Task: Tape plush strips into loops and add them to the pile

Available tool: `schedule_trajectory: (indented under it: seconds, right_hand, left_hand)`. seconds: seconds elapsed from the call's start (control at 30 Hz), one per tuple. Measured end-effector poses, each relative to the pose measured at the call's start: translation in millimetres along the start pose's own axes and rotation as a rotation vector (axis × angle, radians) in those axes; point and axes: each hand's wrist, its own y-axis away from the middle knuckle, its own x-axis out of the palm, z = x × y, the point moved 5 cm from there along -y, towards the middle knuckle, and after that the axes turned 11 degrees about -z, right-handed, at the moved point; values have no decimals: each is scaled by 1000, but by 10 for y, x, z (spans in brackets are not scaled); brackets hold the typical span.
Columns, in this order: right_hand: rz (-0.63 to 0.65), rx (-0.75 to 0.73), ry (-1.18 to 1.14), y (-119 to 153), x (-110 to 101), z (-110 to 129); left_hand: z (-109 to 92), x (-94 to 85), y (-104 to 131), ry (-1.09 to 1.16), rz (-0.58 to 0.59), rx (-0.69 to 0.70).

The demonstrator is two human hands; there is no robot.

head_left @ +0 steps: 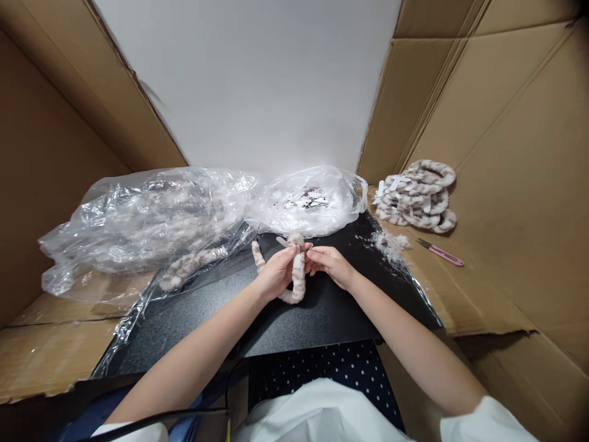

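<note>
While white short sleeves [483, 423] and a navy cloth with white dots [322, 368] fill the nearest edge, both bare forearms [207, 334] reach forward over the speckled black tabletop [221, 328], angled inward so that the hands meet near its middle. The left hand [276, 270] closes around one side of a fuzzy beige-and-white plush band [299, 279], its thumb uppermost, with the curved part hanging below the fingers toward the person. The right hand [332, 265] is turned to face it, thumb and fingertips pinched together beside the band's upper end; whether they grip anything there cannot be told. A slim whitish strip [281, 242] juts out by the left thumb, so this piece seems to be midway through handling. Farther off to the right lie white fluffy scraps [391, 244], small snips with pink handles [442, 253] and a stack of similar plush loops with white tags [414, 205], apparently finished. Many more plush pieces remain inside a large clear plastic bag [138, 215] at left, seemingly yet to be handled; beside it sits a smaller clear bag of white-and-dark pieces [317, 224], before a pale wall [257, 73].
</note>
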Motion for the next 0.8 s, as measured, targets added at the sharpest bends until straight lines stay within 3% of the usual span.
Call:
schedule_trajectory:
  seconds: [0.13, 0.57, 0.8]
  right_hand:
    - [89, -15, 85, 15, 76, -35]
    - [138, -24, 138, 10, 168, -140]
    - [88, -39, 140, -20, 165, -176]
  left_hand:
    - [5, -16, -12, 30, 14, 15]
    - [53, -32, -11, -63, 67, -7]
    - [3, 47, 34, -22, 151, -35]
